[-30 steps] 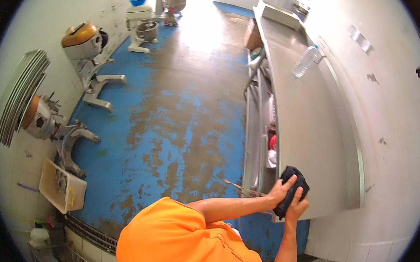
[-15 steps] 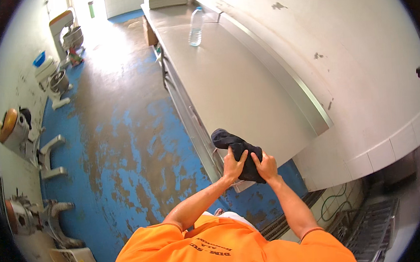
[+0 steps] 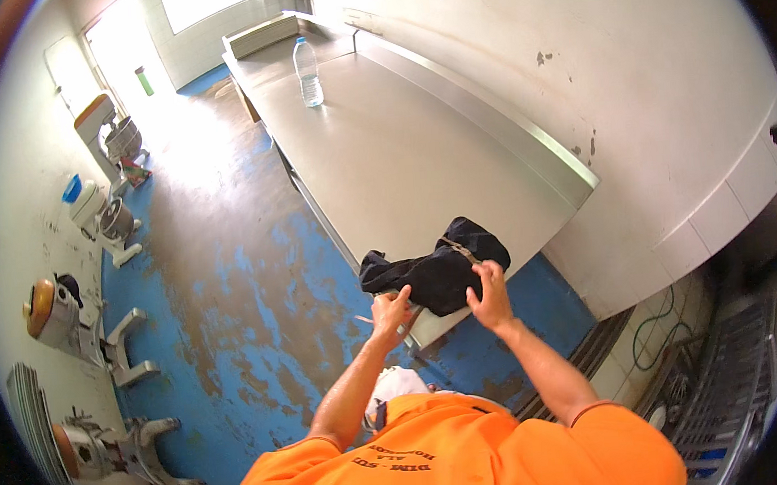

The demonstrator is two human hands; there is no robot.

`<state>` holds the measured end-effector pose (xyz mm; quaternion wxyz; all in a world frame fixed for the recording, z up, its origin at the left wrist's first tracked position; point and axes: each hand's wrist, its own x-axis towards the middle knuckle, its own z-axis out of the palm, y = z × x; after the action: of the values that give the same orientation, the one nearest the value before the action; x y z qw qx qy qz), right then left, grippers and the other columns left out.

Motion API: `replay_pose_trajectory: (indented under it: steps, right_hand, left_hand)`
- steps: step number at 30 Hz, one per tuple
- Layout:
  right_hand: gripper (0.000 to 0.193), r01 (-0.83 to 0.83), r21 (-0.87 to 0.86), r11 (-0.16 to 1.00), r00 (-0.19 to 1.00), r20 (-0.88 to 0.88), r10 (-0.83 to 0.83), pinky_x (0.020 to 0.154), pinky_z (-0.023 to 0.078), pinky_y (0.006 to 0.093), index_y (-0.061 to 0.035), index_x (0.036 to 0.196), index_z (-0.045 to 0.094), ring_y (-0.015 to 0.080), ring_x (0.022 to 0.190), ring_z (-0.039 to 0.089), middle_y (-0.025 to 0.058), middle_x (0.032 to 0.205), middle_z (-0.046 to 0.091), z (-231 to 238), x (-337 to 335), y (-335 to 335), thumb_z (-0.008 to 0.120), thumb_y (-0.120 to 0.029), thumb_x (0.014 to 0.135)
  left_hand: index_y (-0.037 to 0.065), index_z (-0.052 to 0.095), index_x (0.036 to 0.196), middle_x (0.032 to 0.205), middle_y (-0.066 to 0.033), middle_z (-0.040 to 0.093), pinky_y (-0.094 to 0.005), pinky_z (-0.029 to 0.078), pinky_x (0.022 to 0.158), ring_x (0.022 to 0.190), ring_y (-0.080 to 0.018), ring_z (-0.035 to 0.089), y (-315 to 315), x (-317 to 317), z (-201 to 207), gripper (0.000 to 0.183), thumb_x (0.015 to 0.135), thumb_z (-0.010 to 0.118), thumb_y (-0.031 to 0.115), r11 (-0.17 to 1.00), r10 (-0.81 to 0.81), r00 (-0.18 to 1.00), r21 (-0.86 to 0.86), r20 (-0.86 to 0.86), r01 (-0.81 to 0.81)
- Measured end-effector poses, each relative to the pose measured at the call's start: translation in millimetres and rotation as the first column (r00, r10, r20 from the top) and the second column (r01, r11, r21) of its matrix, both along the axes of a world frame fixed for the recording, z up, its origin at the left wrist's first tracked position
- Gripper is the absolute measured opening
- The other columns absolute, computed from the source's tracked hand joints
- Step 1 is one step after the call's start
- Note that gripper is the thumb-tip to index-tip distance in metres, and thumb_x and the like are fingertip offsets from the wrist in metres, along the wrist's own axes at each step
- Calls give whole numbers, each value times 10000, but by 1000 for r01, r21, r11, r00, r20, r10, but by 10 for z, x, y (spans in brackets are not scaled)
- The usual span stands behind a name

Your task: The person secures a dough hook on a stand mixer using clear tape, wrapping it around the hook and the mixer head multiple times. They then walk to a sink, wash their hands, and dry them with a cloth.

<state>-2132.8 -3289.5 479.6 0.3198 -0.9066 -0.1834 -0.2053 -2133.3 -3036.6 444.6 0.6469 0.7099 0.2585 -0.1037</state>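
Note:
A crumpled black cloth item (image 3: 445,279) with a thin tan strip across its right part lies spread at the near end of the steel table (image 3: 383,171). What kind of garment or cover it is, I cannot tell. Its near left edge is pinched by my left hand (image 3: 392,314), close to the table corner. At the right side of the cloth, my right hand (image 3: 492,300) holds its edge, thumb and forefinger apart on the fabric. Some of the fingertips are hidden against the cloth.
A clear plastic bottle (image 3: 307,75) stands upright toward the table's far end, near a pale stack (image 3: 261,37). Mixers (image 3: 97,330) line the left wall beside the worn blue floor (image 3: 230,299). A dark metal rack (image 3: 719,400) sits at lower right.
The black cloth has gone from a bunched shape held between both hands to a wider spread, showing the tan strip. My hands have moved apart. The view has shifted.

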Motion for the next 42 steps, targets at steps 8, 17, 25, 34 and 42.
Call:
replay_pose_trajectory:
  steps: [8,17,25,34,42]
  right_hand:
    - [518,165,146,975,978,-152,-143,1051,383,472,-26,1286,498,401,1206,455,222,1256,455,-465,-796,-167,680,-47,802]
    - [453,193,-103,976,611,-765,-202,995,435,440,3,1153,589,401,1132,535,242,1166,579,-2038,-2295,-329,713,-177,756]
    - [370,543,-238,805,104,-932,-346,835,536,385,-35,1007,692,299,949,687,171,974,718,-2620,-4299,-263,730,-317,770]
    - [864,399,148,905,47,-989,141,1141,343,419,-82,1506,379,342,1397,395,204,1539,377,-1890,-4817,69,690,-527,834]
    - [206,-71,-264,962,285,-930,-234,790,566,453,31,939,706,385,914,698,269,957,702,-843,-4567,-449,614,-130,850]
  left_hand:
    - [-30,717,1014,844,-120,725,-315,569,585,683,-165,690,46,-374,250,389,920,693,347,991,-78,997,107,10,76]
    - [14,682,1118,1014,-112,714,-350,559,755,842,-179,680,632,-1581,-874,334,923,648,284,630,-756,636,94,-153,771]
    - [165,523,1408,1431,-152,519,-590,473,967,1293,-386,506,2184,-2989,-1987,769,816,689,628,-181,-711,-55,107,-701,978]
    - [155,451,1472,1461,-173,490,-539,440,1032,1325,-408,453,1000,-3884,-1522,792,835,664,576,218,-797,168,-16,-580,976]
    - [83,776,947,904,-194,717,-436,574,760,796,-379,700,505,-3693,-1111,247,757,619,106,40,-908,172,329,-383,944]
